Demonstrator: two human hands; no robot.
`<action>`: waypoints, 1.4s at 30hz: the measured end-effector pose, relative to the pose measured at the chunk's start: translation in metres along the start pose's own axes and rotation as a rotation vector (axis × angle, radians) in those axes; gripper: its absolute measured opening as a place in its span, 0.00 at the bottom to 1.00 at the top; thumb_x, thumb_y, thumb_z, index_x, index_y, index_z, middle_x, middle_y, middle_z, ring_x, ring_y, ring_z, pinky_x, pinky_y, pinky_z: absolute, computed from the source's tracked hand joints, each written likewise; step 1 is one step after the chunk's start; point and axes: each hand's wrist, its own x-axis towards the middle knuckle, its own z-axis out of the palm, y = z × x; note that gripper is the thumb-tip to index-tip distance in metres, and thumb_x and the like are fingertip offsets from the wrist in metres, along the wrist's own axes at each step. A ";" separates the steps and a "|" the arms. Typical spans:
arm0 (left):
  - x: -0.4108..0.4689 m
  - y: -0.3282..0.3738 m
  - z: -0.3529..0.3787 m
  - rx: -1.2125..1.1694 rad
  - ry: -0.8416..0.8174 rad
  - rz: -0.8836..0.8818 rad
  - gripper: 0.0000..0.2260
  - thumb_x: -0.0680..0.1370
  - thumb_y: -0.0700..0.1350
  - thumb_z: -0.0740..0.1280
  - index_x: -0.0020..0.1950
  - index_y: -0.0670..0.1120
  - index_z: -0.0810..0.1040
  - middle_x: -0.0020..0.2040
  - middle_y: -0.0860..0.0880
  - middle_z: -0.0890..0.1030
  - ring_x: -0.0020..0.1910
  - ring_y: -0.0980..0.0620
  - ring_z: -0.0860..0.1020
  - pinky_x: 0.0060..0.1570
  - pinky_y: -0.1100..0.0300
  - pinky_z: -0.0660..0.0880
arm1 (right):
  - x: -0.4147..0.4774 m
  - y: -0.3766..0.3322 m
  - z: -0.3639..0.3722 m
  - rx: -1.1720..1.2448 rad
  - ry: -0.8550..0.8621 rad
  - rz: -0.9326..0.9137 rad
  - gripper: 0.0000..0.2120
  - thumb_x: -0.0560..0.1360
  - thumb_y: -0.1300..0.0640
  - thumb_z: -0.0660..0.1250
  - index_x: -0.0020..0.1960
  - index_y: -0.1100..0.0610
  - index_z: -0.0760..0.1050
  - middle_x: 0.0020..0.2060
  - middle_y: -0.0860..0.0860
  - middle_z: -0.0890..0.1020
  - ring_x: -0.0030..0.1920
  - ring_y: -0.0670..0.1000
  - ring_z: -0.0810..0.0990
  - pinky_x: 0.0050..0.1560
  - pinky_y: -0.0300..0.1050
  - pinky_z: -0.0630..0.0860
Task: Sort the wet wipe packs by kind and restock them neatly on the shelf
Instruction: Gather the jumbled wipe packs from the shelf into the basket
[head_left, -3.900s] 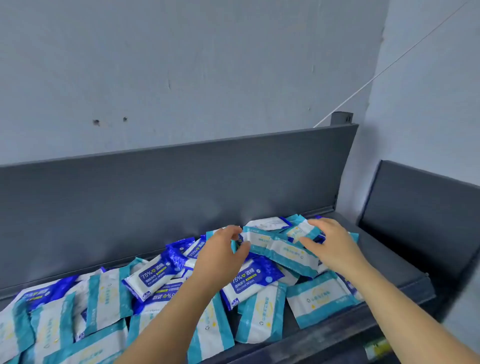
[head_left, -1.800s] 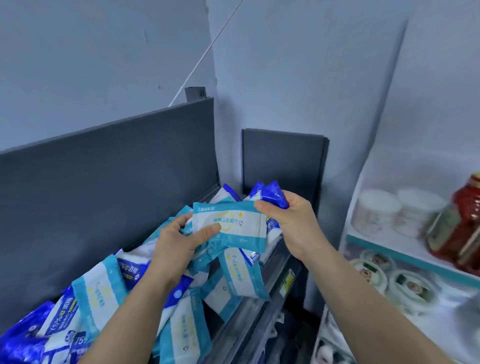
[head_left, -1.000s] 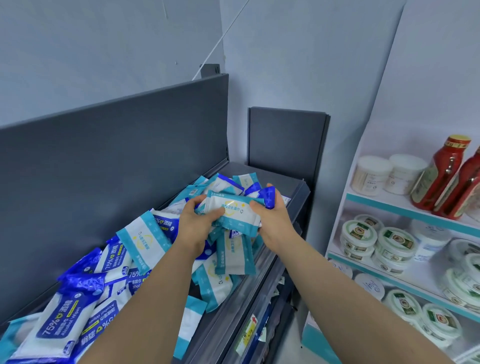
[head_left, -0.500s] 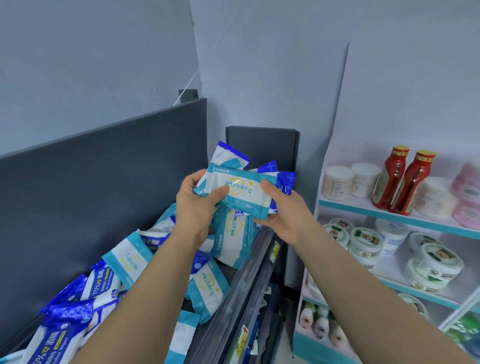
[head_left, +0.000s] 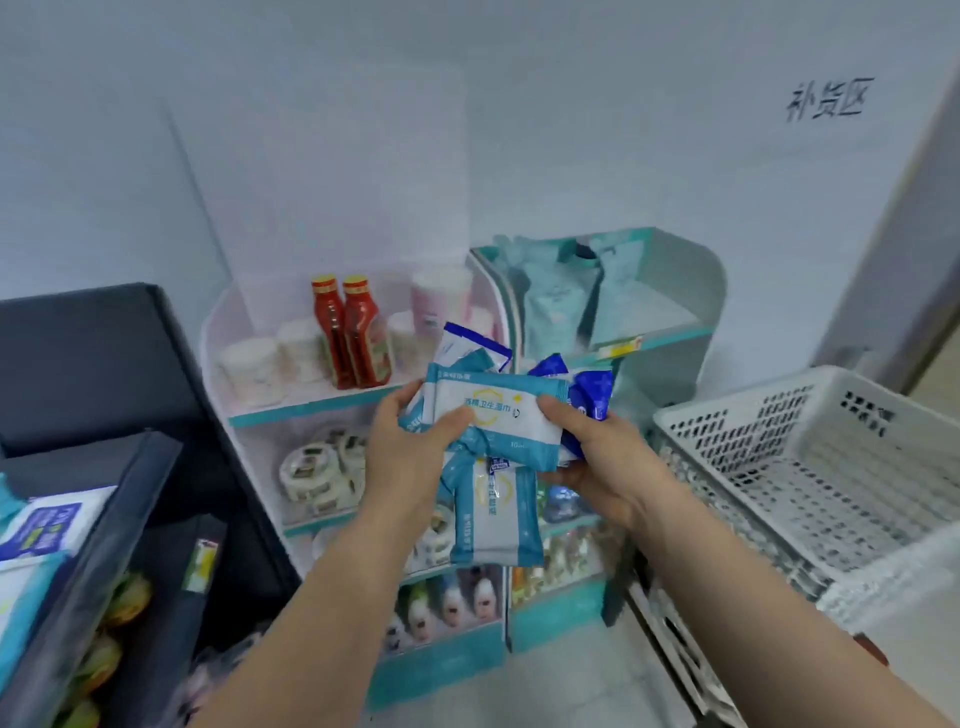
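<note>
Wipe pack bundle in mid-air, gripped both sides: left hand fingers round teal end, right hand round dark-blue packs. Light, soft, slick film (one dangling pack may slip); pinch across flat faces. Spare packs by dark shelf front edge.

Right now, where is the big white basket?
In the head view, the white basket is on the right side, just right of the right hand gripping the wipe packs, with the teal shelf unit behind its left corner.
</note>
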 end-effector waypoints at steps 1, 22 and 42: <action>-0.001 -0.014 0.029 0.003 -0.034 -0.022 0.20 0.70 0.36 0.75 0.57 0.50 0.74 0.52 0.47 0.83 0.45 0.48 0.84 0.41 0.50 0.82 | -0.004 -0.008 -0.030 0.003 0.046 -0.008 0.08 0.76 0.59 0.67 0.54 0.59 0.79 0.45 0.55 0.86 0.39 0.52 0.84 0.33 0.45 0.80; 0.037 -0.261 0.402 0.051 -0.062 -0.465 0.21 0.71 0.38 0.76 0.59 0.50 0.72 0.51 0.47 0.81 0.42 0.46 0.83 0.36 0.50 0.82 | 0.108 -0.065 -0.446 -0.037 0.399 0.218 0.10 0.73 0.60 0.72 0.53 0.60 0.78 0.45 0.56 0.86 0.44 0.55 0.84 0.39 0.50 0.82; 0.088 -0.433 0.431 0.141 0.582 -0.766 0.26 0.68 0.37 0.78 0.60 0.45 0.68 0.54 0.41 0.78 0.48 0.42 0.81 0.41 0.50 0.80 | 0.288 0.052 -0.562 -0.221 0.091 0.855 0.15 0.72 0.62 0.72 0.57 0.62 0.75 0.49 0.59 0.84 0.45 0.58 0.83 0.39 0.54 0.81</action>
